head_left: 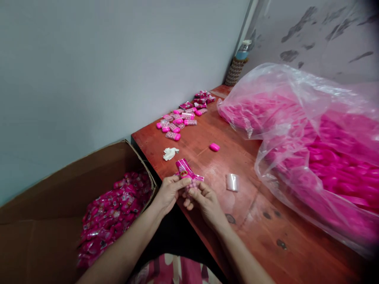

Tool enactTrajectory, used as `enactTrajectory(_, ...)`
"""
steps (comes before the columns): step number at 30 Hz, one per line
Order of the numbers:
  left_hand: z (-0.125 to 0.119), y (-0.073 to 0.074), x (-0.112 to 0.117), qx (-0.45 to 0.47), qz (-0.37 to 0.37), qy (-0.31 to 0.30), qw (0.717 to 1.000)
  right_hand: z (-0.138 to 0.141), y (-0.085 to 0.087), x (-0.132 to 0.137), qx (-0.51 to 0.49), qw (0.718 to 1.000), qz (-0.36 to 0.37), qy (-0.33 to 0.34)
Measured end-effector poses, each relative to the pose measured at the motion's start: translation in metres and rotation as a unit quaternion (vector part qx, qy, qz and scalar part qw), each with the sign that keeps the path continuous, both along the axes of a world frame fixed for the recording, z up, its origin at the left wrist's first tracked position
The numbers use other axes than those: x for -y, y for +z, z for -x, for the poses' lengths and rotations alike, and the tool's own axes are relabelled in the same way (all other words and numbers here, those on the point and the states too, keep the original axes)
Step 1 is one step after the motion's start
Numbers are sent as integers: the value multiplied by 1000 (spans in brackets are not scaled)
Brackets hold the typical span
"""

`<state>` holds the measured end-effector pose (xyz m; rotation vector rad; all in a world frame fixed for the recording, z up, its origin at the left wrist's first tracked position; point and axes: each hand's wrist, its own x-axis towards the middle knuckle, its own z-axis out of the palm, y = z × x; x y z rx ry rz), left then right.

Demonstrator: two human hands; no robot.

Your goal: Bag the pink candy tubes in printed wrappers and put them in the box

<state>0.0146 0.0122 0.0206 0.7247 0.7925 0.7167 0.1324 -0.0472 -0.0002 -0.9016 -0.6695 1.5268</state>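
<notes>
Over the near table edge, my left hand (171,193) pinches a pink printed candy packet (184,169). My right hand (206,199) grips the same packet from the other side, its fingers curled close to the left ones. Small light-pink balls show between the thumbs, though the fingers hide much of what is held there. On the table (204,161) beyond the hands lies a loose bright pink cap (214,147). To the right of them is a clear plastic piece (232,182), and a crumpled white scrap (170,153) lies to the left.
Several pink-capped containers of candies (177,120) and pink packets (203,96) lie by the wall. A cardboard box (38,244) with many pink packets stands at the left. A large clear bag (284,94) of pink plastic parts covers the right side. A bottle (243,51) stands behind.
</notes>
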Motion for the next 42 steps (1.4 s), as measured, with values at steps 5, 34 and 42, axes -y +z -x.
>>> enactTrajectory(5,5,-1,-2,16,15,97,995,-2,0,0,-41,999,11,-5)
enactTrajectory(34,22,-48,-17,-367,-480,54,795,-10,5,-5,140,982,58,-117)
enactTrajectory(42,10,-23,5,-264,-463,108,839,-7,11,-16,142,977,35,-153)
